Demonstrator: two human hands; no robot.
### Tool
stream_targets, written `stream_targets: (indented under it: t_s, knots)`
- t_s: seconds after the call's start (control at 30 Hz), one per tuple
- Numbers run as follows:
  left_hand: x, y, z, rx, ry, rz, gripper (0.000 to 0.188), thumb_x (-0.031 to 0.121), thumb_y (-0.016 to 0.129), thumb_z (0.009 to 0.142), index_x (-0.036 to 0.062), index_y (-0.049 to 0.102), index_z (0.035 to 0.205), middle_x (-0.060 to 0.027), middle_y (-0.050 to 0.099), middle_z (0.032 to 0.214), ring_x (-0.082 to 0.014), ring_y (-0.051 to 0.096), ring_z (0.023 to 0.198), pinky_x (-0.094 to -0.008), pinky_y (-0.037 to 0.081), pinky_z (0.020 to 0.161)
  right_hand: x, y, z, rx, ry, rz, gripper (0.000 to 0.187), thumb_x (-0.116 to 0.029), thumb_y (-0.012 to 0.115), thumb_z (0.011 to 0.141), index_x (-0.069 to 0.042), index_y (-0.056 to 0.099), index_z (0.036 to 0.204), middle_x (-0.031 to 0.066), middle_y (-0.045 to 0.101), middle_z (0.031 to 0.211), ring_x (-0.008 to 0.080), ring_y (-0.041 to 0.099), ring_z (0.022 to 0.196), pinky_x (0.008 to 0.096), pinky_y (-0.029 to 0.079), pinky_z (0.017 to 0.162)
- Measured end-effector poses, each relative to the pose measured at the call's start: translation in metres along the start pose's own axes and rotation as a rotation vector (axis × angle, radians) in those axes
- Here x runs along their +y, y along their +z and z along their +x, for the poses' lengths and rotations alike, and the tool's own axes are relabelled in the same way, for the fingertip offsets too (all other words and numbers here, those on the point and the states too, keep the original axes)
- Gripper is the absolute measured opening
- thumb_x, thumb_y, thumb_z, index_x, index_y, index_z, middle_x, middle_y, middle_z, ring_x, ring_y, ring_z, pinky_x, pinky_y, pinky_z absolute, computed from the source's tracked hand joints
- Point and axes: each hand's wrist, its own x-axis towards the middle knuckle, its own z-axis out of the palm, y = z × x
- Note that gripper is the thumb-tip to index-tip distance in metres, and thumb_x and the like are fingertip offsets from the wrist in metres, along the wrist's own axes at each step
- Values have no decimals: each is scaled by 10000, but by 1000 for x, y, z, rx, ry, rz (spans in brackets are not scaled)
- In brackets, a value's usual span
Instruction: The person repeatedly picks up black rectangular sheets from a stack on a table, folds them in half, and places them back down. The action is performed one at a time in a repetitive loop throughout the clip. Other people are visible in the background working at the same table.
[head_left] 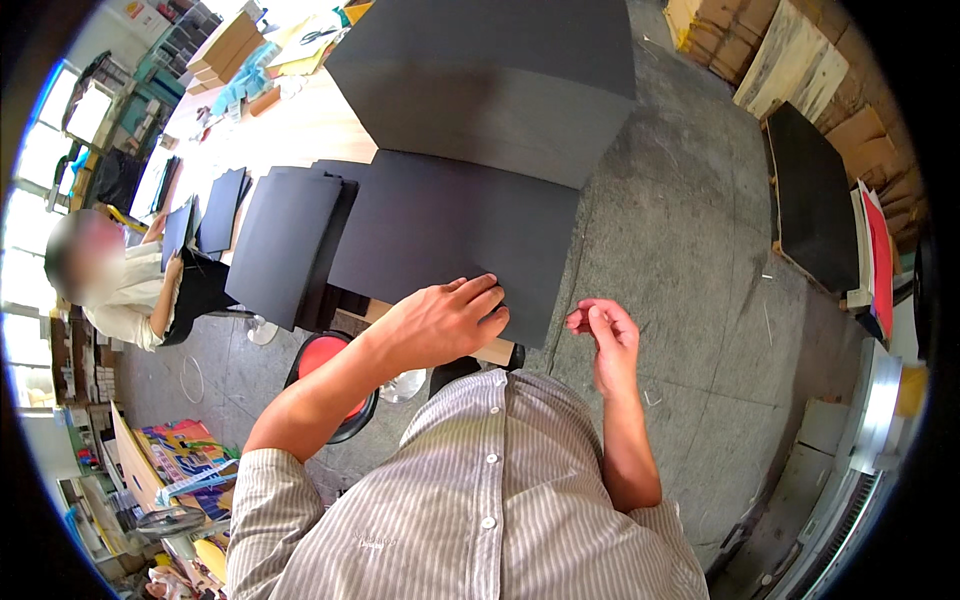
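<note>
A large black sheet (pixel 450 225) lies on the table in front of me, its near right corner reaching past the table edge. My left hand (pixel 450 318) rests on its near part, fingers a little bent and slightly apart, gripping nothing visible. To the right of the sheet, my right hand (pixel 610 340) hangs in the air over the floor, loosely curled with thumb and fingers apart. Nothing shows in it. Beyond the sheet stands a tall block of black boards (pixel 490 110). Left of it, a stack of black sheets (pixel 285 240) sits fanned out.
At the left, another person (pixel 130 280) holds a dark sheet beside the wooden table (pixel 310 125). A red and black stool (pixel 330 370) is below my left forearm. Cardboard boxes (pixel 715 35) and a black panel (pixel 815 200) stand across the grey floor (pixel 690 250) at right.
</note>
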Motion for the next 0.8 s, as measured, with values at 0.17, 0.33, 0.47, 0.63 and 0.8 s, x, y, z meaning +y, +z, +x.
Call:
stream_targets:
  t_s: [0.17, 0.33, 0.47, 0.63, 0.8]
  knots:
    - [-3, -2, -2, -44, 13, -47, 308, 117, 644, 812, 21, 604, 1102, -170, 620, 1184, -305, 630, 1153, -323, 609, 784, -2, -3, -3, 36, 30, 6, 222, -190, 565, 1010, 12, 643, 1060, 88, 689, 883, 163, 642, 818, 316, 507, 771]
    - [-3, -2, -2, -66, 23, -19, 306, 131, 640, 828, 22, 602, 1112, -174, 624, 1183, -306, 631, 1154, -325, 607, 780, -4, -2, -2, 28, 27, 17, 222, -187, 561, 1011, 14, 642, 1054, 91, 688, 877, 164, 643, 809, 316, 507, 763]
    - [-4, 2, -3, -48, 39, -7, 294, 150, 652, 834, 29, 602, 1097, -167, 624, 1180, -301, 632, 1153, -328, 607, 783, -4, 1, 0, 12, 15, 28, 210, -169, 569, 1008, 21, 645, 1051, 94, 693, 883, 156, 640, 802, 304, 507, 749]
    - [-6, 5, -4, -51, 55, 14, 282, 190, 676, 843, 37, 602, 1069, -159, 628, 1161, -304, 635, 1150, -338, 608, 788, -7, 3, 0, 6, 13, 18, 220, -184, 567, 1010, 18, 643, 1054, 92, 692, 879, 157, 641, 803, 309, 508, 757]
    - [-5, 11, -6, -19, 66, 39, 266, 203, 684, 839, 35, 612, 1033, -161, 634, 1142, -311, 643, 1132, -353, 610, 779, -5, 0, -1, 5, 26, -2, 236, -208, 564, 1011, 12, 640, 1054, 87, 689, 876, 158, 643, 814, 312, 507, 769]
